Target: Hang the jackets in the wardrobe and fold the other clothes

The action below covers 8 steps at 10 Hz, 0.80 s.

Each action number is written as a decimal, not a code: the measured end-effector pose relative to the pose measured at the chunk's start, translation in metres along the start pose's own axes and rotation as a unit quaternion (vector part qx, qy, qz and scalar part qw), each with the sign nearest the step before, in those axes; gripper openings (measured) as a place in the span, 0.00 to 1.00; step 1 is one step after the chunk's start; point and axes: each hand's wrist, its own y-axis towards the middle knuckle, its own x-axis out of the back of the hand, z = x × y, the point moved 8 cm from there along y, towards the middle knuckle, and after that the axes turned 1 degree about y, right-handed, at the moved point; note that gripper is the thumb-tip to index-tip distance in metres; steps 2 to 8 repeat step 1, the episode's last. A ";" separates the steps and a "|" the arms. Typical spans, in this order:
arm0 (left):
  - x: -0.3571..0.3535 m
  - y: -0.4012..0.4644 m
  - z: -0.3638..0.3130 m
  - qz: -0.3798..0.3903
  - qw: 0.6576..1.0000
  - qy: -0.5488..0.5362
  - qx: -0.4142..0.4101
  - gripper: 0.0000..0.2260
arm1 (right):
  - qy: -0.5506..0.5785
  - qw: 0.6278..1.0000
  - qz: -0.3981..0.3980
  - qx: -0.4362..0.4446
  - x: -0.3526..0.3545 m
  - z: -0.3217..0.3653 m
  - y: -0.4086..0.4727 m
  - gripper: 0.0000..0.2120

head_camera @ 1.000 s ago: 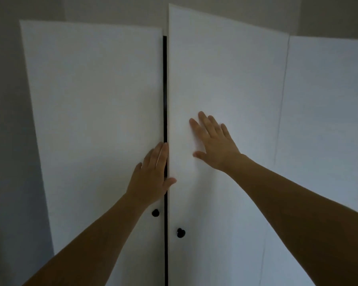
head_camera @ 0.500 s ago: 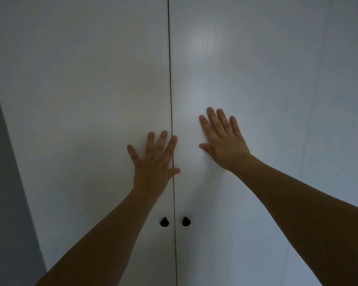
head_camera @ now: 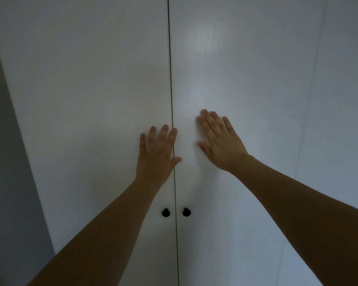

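Observation:
The white wardrobe fills the view. Its left door and right door meet at a thin dark seam in the middle, both shut. My left hand lies flat on the left door, fingers apart, thumb across the seam. My right hand presses flat on the right door, a little higher. Below my hands sit two black knobs, the left knob and the right knob. No jackets or other clothes are visible.
A grey wall runs down the left side of the wardrobe. A third white panel adjoins the right door at a faint vertical seam.
The right door, ajar a second ago, has swung shut flush with the left one. Both hands stayed flat on the doors, and the view came closer.

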 end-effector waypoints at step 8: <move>0.015 0.001 0.003 -0.005 1.000 -0.015 0.009 0.36 | 0.023 1.000 -0.011 -0.003 0.013 0.006 -0.012 0.33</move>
